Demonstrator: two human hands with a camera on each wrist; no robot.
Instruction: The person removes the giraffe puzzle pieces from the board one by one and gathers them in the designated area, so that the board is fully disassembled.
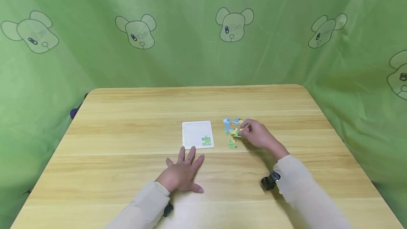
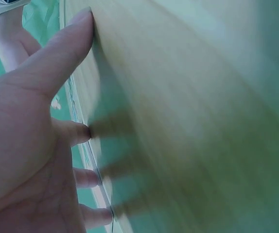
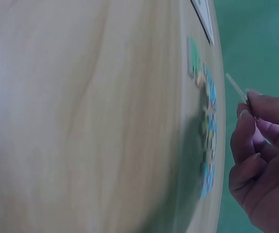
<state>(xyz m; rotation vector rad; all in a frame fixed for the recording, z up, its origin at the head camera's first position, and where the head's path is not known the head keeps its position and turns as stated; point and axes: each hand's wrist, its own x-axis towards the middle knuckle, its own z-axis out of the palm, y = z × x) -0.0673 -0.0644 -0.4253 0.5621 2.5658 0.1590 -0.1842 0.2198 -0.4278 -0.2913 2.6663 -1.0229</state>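
My right hand (image 1: 258,135) is raised over a group of loose jigsaw pieces (image 1: 227,121), thumb and fingertips pinching one jigsaw piece (image 3: 235,86). That piece appears edge-on in the right wrist view, held above the table. To the left lies a white square puzzle tray (image 1: 194,133) with a raised border. One green jigsaw piece (image 1: 206,141) sits in its near right corner. My left hand (image 1: 182,175) has its fingers spread, with fingertips at the tray's near edge. In the left wrist view its palm (image 2: 23,155) and thumb show close to the tabletop.
The loose pieces, blue, yellow and green, lie right of the tray, with a green one (image 1: 233,144) nearest me. A wood-grain table (image 1: 127,123) carries everything. Green curtains (image 1: 190,63) printed with bear heads hang behind and at both sides.
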